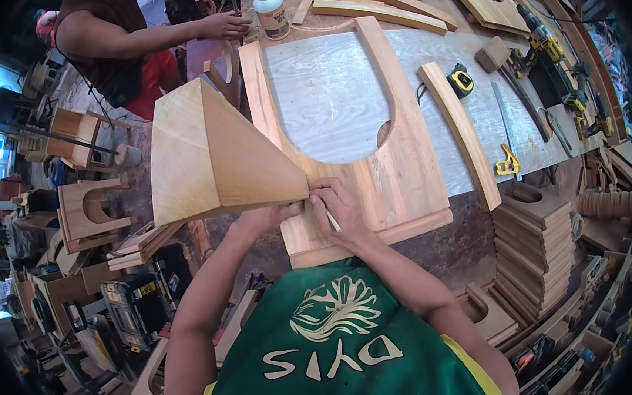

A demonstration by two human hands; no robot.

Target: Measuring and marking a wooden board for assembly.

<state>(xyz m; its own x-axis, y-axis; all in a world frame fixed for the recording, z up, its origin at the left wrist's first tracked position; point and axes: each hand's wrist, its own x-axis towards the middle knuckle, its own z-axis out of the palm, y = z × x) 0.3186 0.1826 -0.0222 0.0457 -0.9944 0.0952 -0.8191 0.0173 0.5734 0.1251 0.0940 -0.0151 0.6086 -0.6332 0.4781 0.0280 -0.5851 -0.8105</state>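
Observation:
A large tapered wooden piece (243,166) rises toward the camera, its narrow end over the pale wooden panel with a U-shaped cutout (396,184). My left hand (266,218) is partly hidden beneath that piece, fingers curled on its lower edge near the narrow end. Beside it, my right hand (339,207) is closed around a slim pale pencil (332,221), with fingertips at the piece's narrow tip. The panel's near edge lies just in front of my green apron.
Right: curved slat (459,134), tape measure (460,80), yellow square (507,162), mallet (492,55), drills (541,39). Behind: glue bottle (271,17), loose slats (383,14). A co-worker's arm (155,36) reaches at upper left. Stacked boards (528,255) stand at lower right; chair parts (91,215) at left.

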